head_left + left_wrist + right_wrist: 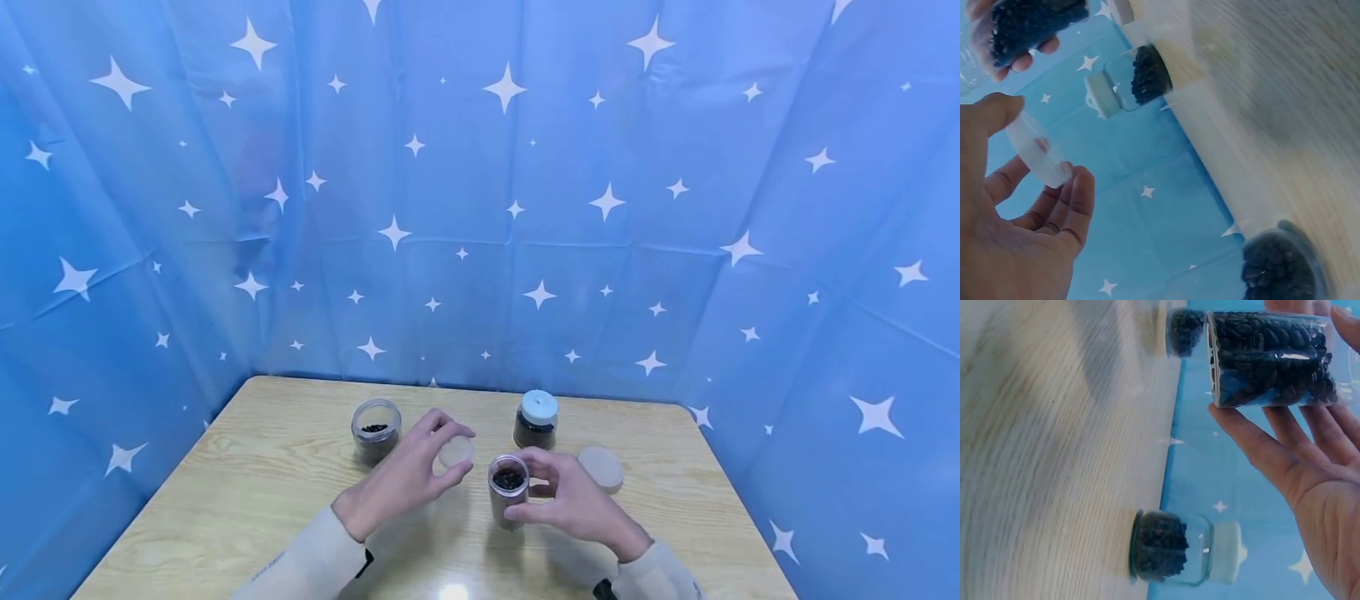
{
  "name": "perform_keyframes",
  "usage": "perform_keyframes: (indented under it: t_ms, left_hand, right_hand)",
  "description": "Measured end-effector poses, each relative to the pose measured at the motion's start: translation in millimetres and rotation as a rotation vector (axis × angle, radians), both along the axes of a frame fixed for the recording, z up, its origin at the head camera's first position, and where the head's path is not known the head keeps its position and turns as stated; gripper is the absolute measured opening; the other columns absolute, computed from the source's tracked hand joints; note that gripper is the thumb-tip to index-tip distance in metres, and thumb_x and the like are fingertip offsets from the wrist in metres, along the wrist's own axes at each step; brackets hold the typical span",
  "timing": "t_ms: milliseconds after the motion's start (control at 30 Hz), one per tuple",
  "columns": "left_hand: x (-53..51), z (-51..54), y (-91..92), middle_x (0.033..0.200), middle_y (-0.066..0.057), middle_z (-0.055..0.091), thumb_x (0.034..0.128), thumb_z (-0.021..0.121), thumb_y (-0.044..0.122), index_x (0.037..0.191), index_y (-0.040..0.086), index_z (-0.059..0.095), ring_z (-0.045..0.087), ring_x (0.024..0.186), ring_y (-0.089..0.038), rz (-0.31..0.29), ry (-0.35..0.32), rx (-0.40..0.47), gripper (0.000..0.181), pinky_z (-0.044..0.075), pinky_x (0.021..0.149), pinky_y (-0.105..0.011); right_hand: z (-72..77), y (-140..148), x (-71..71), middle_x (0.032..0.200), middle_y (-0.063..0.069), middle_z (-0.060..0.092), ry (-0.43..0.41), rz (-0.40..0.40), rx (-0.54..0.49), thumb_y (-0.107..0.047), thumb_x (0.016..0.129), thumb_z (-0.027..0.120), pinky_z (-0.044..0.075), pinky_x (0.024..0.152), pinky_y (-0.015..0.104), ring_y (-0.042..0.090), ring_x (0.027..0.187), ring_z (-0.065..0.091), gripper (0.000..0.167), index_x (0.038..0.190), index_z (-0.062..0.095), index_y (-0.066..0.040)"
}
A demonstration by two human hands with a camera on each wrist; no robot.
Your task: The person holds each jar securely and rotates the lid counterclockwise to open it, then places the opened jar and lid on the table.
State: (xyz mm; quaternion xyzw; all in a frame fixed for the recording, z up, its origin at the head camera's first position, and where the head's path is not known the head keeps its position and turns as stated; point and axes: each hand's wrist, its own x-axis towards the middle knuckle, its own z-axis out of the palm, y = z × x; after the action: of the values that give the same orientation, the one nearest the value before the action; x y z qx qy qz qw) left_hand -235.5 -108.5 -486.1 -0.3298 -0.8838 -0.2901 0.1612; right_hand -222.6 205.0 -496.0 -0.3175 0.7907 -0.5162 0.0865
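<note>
My left hand (412,475) pinches a translucent round lid (456,452) by its edge, thumb on one side and fingertips on the other, as the left wrist view (1038,150) also shows. Just to its right, my right hand (573,500) grips an uncovered clear jar (507,504) filled with dark beans. In the right wrist view the jar (1272,359) is held off the table, with the fingers along its side. The lid and this jar are apart.
An uncovered jar (375,446) with dark beans stands left of my left hand. Behind my right hand is a jar (535,425) with a pale blue lid. Another round lid (602,468) lies on the wooden table (300,433) to the right. A star-patterned blue curtain (465,317) hangs behind.
</note>
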Motion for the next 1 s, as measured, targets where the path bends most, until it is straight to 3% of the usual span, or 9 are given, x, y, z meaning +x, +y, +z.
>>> perform_keyframes:
  t_ms: [133, 533, 833, 1000]
  left_hand:
    - [-5.8, -7.9, -0.6, 0.132, -0.005, 0.071, 0.1076, 0.086, 0.025, 0.145, 0.015, 0.076, 0.072, 0.121, -0.018, 0.035, -0.055, -0.031, 0.039, 0.065, 0.105, -0.040]
    - [-21.0, -27.3, -0.7, 0.133, -0.009, 0.072, 0.1050, 0.088, 0.018, 0.141, 0.010, 0.077, 0.074, 0.125, -0.026, 0.087, -0.169, -0.060, 0.038, 0.065, 0.111, -0.050]
    - [-30.7, -38.6, -5.4, 0.129, -0.014, 0.072, 0.1057, 0.086, 0.017, 0.141, 0.006, 0.077, 0.071, 0.114, -0.024, 0.111, -0.293, -0.096, 0.038, 0.066, 0.101, -0.050]
    - [-35.3, -43.3, -7.3, 0.126, -0.015, 0.073, 0.1041, 0.088, 0.017, 0.139, 0.005, 0.078, 0.070, 0.111, -0.023, 0.106, -0.296, -0.122, 0.038, 0.066, 0.101, -0.051]
  right_hand:
    - [-1.5, 1, 0.1, 0.147, 0.011, 0.081, 0.012, -0.001, -0.001, -0.023, 0.099, 0.095, 0.067, 0.108, 0.036, 0.014, 0.136, 0.079, 0.057, 0.151, 0.073, -0.016]
    - [0.8, 5, 0.5, 0.148, 0.010, 0.080, 0.010, -0.026, 0.012, -0.025, 0.098, 0.096, 0.066, 0.106, 0.032, 0.013, 0.137, 0.078, 0.057, 0.150, 0.073, -0.017]
    - [1.4, 6, -1.4, 0.146, 0.012, 0.080, -0.002, -0.033, 0.006, -0.024, 0.099, 0.096, 0.065, 0.106, 0.030, 0.012, 0.135, 0.079, 0.056, 0.150, 0.073, -0.016]
    - [0.8, 11, -2.3, 0.148, 0.015, 0.079, -0.006, -0.051, -0.002, -0.022, 0.100, 0.094, 0.065, 0.106, 0.028, 0.012, 0.134, 0.079, 0.056, 0.151, 0.073, -0.013]
